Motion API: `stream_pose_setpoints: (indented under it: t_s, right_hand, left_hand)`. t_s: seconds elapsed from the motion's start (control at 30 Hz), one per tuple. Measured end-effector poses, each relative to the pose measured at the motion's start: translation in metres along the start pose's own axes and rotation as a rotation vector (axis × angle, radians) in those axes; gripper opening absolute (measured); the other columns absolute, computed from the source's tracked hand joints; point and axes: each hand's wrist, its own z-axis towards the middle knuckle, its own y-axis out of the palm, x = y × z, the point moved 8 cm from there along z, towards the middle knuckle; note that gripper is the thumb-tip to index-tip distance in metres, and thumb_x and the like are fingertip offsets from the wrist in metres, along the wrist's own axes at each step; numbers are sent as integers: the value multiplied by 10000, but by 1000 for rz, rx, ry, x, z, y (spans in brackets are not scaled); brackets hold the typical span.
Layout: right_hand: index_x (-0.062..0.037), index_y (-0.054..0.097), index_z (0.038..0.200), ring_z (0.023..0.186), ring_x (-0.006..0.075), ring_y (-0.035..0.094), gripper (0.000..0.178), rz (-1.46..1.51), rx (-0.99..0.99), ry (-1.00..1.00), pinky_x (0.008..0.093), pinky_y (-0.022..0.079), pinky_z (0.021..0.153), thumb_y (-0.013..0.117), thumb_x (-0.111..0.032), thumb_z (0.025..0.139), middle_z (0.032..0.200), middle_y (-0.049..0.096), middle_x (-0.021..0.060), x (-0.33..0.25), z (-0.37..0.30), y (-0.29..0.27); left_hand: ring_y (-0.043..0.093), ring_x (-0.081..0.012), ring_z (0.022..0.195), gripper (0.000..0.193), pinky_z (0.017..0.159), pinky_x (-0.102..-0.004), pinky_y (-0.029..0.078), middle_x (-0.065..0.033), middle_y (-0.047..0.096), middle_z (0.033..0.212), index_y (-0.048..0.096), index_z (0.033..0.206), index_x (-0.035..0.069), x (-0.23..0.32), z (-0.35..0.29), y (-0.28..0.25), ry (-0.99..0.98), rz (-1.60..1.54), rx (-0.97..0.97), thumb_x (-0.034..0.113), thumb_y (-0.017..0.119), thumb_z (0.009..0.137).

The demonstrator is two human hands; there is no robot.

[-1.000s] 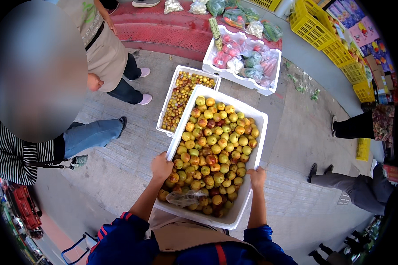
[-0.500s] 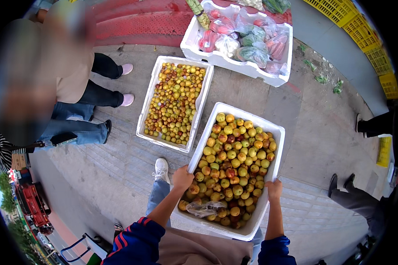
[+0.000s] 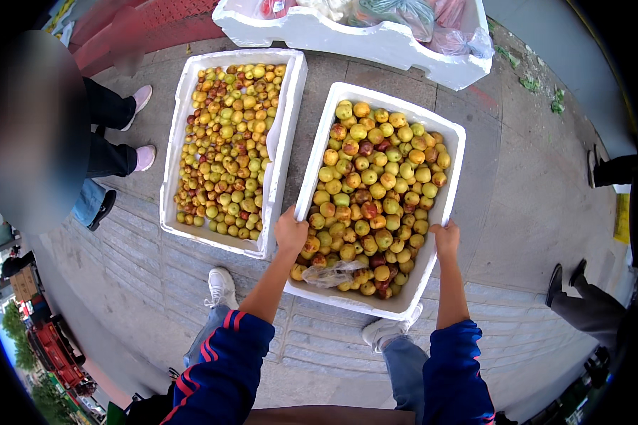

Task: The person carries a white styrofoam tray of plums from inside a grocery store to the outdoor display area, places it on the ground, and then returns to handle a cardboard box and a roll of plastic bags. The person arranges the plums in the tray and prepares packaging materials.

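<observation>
Drawing level with its neighbour and apparently sinking toward the pavement (image 3: 482, 304) since the earlier frame, the white foam box (image 3: 347, 300) of yellow-green fruit (image 3: 368, 205) is now sitting just right of a second foam box (image 3: 285, 142), its near corner partly covering the right shoe (image 3: 381, 334). The left hand (image 3: 290, 230) is clamping the left rim, and the right hand (image 3: 445, 239) is clamping the right one. Bringing it alongside is looking mostly done; letting go is not yet happening, and whether the base is touching down is staying hidden. Its long axis is running near to far, the far end leaning right, roughly paralleling the neighbour.
</observation>
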Motion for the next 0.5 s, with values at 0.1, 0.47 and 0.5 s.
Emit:
stream_pose_setpoints:
  t_s: [0.1,0.47,0.5]
  right_hand:
    - [28,582,893,679,247,565,327,-14,5,-32,359,435,656,610,-148,620,703,587,139,6,15,20]
    - [-202,304,1313,1290,323,145,657,-726,-523,-82,609,167,971,598,-316,737,1378,222,81,-79,-324,-160]
    - [-191,296,1316,1297,323,129,661,-756,-558,-9,612,170,970,580,-355,743,1390,207,81,-70,-371,-184]
  left_hand:
    - [603,-323,727,375,666,-372,460,-182,619,772,549,1045,28,-17,4,18,37,-81,65,40,563,670]
    - [167,-383,1271,435,894,-719,85,-116,268,1365,468,1186,128,-20,-233,-219,59,737,-513,249,503,770]
    - [101,-402,1285,461,880,-735,58,-111,183,1403,446,1208,129,-24,-275,-261,-65,797,-611,296,487,781]
